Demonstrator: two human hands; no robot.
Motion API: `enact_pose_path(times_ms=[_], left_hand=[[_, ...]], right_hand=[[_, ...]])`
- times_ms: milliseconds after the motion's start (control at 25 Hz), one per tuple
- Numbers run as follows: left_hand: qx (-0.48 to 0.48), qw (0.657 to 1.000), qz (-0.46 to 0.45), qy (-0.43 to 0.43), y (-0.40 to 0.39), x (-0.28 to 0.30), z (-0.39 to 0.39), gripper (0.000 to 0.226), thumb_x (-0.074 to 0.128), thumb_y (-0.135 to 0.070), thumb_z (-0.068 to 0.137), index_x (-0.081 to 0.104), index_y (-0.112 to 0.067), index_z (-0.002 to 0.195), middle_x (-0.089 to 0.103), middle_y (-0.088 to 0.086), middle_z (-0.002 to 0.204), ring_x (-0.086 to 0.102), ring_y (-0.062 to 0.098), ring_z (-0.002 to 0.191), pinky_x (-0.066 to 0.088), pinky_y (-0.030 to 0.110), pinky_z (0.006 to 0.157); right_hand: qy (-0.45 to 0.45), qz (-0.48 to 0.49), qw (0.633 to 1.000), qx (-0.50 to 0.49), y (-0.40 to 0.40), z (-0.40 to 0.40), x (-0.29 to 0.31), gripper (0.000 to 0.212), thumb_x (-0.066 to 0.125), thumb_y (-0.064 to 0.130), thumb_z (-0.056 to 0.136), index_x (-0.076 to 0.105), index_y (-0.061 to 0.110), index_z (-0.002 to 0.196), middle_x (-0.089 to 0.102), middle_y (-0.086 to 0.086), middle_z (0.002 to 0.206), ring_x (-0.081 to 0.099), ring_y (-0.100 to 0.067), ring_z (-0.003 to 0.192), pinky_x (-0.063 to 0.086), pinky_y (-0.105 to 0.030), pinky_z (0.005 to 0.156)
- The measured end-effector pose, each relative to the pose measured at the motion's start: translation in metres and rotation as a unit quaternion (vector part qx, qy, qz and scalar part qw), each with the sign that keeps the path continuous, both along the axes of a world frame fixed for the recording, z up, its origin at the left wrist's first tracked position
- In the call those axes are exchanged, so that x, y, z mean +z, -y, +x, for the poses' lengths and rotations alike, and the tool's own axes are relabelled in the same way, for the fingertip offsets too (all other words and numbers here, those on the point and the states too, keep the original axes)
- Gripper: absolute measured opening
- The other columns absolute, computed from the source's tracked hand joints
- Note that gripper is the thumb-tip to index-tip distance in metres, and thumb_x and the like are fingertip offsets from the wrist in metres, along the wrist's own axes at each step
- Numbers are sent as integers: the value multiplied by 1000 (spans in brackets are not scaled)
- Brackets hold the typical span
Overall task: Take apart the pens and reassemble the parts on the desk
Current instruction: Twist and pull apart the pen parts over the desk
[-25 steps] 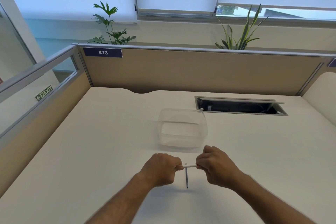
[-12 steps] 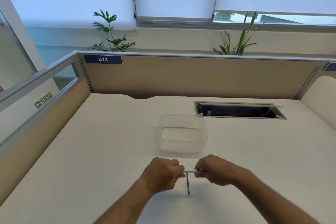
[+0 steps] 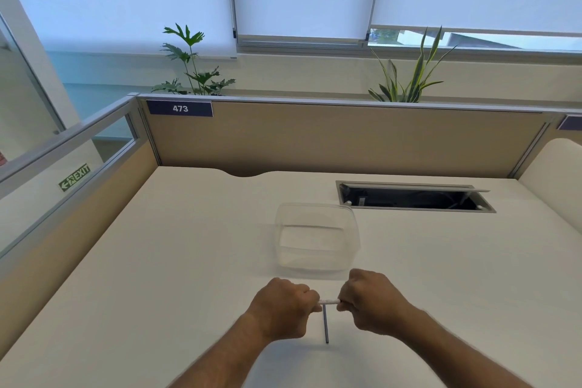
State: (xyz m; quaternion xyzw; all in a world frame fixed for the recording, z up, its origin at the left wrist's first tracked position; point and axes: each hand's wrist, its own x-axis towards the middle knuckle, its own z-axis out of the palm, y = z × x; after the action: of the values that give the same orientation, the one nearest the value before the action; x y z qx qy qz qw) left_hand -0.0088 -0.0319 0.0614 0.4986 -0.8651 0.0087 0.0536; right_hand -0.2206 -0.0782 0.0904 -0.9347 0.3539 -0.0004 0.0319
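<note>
A white pen (image 3: pixel 329 301) is held level between my two fists, just above the cream desk (image 3: pixel 189 261). My left hand (image 3: pixel 283 305) grips its left end and my right hand (image 3: pixel 368 302) grips its right end; only a short middle stretch of the barrel shows. Below the pen, a thin dark refill rod (image 3: pixel 326 326) lies on the desk, pointing toward me. Both ends of the pen are hidden inside my fingers.
A clear plastic tub (image 3: pixel 316 238) stands just beyond my hands, nothing visible inside it. An open cable hatch (image 3: pixel 415 198) is set into the desk at the back right. Beige partition walls (image 3: pixel 346 138) close the desk at the back and left.
The view has tilted slightly, so my hands sit a little lower in frame. Both hands keep their grip on the pen; the right wrist has turned a bit. The refill rod has not moved.
</note>
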Motion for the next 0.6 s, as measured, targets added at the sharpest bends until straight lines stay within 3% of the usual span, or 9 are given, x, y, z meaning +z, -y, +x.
enact_pose_path(times_ms=[40, 120, 240, 360, 480, 600], left_hand=[[14, 999, 32, -9, 1, 0, -1, 25, 45, -29, 98, 64, -13, 93, 70, 8, 83, 60, 32, 66, 49, 35, 60], [43, 992, 110, -52, 5, 2, -2, 23, 45, -24, 98, 67, -19, 101, 72, 7, 90, 61, 27, 74, 50, 35, 67], [66, 967, 196, -149, 9, 6, -3, 25, 45, -25, 99, 70, -24, 100, 66, -2, 77, 51, 10, 57, 43, 27, 57], [68, 972, 155, -164, 9, 8, -4, 23, 57, -43, 92, 68, -27, 104, 71, -3, 81, 57, 14, 64, 50, 30, 61], [34, 993, 72, -92, 9, 5, -2, 26, 56, -45, 91, 68, -23, 99, 72, 0, 86, 61, 23, 72, 52, 34, 64], [-1, 999, 17, -28, 9, 0, -2, 29, 46, -40, 97, 65, -19, 92, 67, 4, 81, 57, 28, 65, 45, 31, 57]], right_hand=[[-4, -35, 999, 24, 0, -2, -1, 6, 71, 22, 83, 76, 21, 80, 73, 3, 72, 60, -19, 74, 37, -25, 54], [-8, -91, 994, 54, -3, -5, -4, 13, 82, 23, 70, 72, 25, 63, 67, 10, 57, 58, -15, 60, 40, -23, 47], [-6, -138, 988, 62, -5, -6, -4, 18, 81, 27, 73, 67, 27, 62, 63, 12, 57, 57, -14, 58, 44, -25, 47], [-4, -90, 995, 33, -3, -5, -1, 10, 75, 30, 82, 72, 24, 74, 70, 9, 71, 61, -17, 66, 46, -28, 52], [-7, 67, 997, -33, 5, -3, 3, 20, 58, 36, 95, 69, 22, 101, 71, 4, 104, 60, -20, 96, 46, -32, 72], [-11, 128, 990, -53, 11, -2, 6, 21, 55, 33, 97, 72, 21, 102, 73, -1, 100, 60, -22, 86, 48, -34, 72]])
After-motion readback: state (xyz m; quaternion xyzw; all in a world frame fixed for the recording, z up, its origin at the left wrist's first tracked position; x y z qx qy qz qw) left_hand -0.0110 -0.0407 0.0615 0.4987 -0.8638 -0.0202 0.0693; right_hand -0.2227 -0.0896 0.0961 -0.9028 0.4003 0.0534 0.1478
